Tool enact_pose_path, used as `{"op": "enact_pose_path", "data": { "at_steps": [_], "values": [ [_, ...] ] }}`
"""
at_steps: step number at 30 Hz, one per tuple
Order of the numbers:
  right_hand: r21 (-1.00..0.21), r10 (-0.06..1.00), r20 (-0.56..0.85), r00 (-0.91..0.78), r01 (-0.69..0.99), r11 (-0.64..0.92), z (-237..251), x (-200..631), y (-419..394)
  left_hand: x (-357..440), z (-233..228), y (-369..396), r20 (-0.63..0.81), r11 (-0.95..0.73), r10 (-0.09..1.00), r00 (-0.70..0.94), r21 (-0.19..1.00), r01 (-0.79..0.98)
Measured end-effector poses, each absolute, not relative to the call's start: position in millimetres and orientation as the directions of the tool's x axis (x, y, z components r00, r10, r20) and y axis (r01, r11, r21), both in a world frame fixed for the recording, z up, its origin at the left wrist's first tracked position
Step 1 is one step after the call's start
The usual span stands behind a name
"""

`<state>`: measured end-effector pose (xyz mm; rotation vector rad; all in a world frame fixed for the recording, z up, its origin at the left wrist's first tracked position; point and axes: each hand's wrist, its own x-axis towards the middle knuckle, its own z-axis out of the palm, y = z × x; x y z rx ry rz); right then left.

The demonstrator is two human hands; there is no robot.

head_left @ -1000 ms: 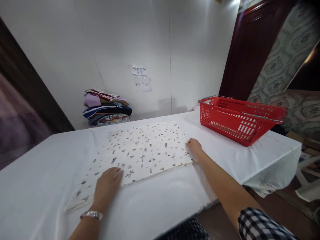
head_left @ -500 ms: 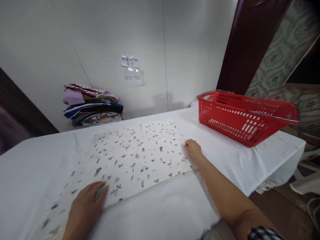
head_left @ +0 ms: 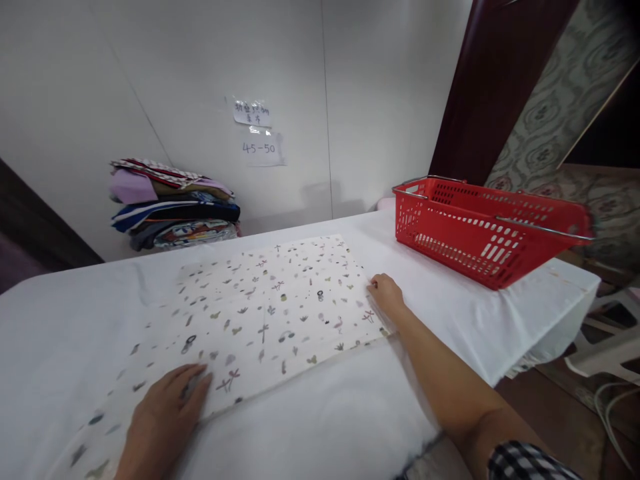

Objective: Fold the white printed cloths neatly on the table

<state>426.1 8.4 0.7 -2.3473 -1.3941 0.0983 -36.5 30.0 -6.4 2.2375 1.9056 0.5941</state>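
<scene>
A white cloth (head_left: 270, 313) printed with small flamingos, palm trees and leaves lies spread flat on the white-covered table. Its left part runs toward the lower left corner of the view. At the cloth's right edge, my right hand (head_left: 387, 295) is closed, fingers pinching that edge. My left hand (head_left: 165, 413) rests on the cloth near its front edge, fingers curled and thumb drawn in close to them around the fabric. A little of the print shows between thumb and forefinger; the other fingertips are hidden.
A red plastic basket (head_left: 480, 233) with metal handles stands on the table at the right. Folded, many-coloured fabrics (head_left: 175, 203) are stacked at the back left by the wall. Two paper signs (head_left: 263, 148) hang on the white wall. The table's right edge (head_left: 545, 340) drops off beyond the basket.
The view has shifted slightly, so everything sits a little further left and higher. Both hands stay at the same places on the cloth, which looks unchanged.
</scene>
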Motion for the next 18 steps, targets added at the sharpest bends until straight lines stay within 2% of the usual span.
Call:
{"op": "enact_pose_path", "data": {
  "at_steps": [12,16,18],
  "values": [
    [-0.347,0.873,0.152,0.463,0.852,-0.391,-1.5,426.3,10.9,-36.3,-4.3,29.3,0.187,-0.175,0.976,0.114,0.354,0.919],
    [-0.37,0.833,0.21,0.511,0.831,-0.416,1.0,430.9,11.1,-39.2,-8.3,31.7,0.194,-0.181,0.974,0.118,0.355,0.917],
    [-0.378,0.815,0.18,0.551,0.804,-0.46,1.5,433.2,11.6,-39.9,-8.6,31.3,0.187,-0.19,0.974,0.129,0.36,0.913]
  ]
}}
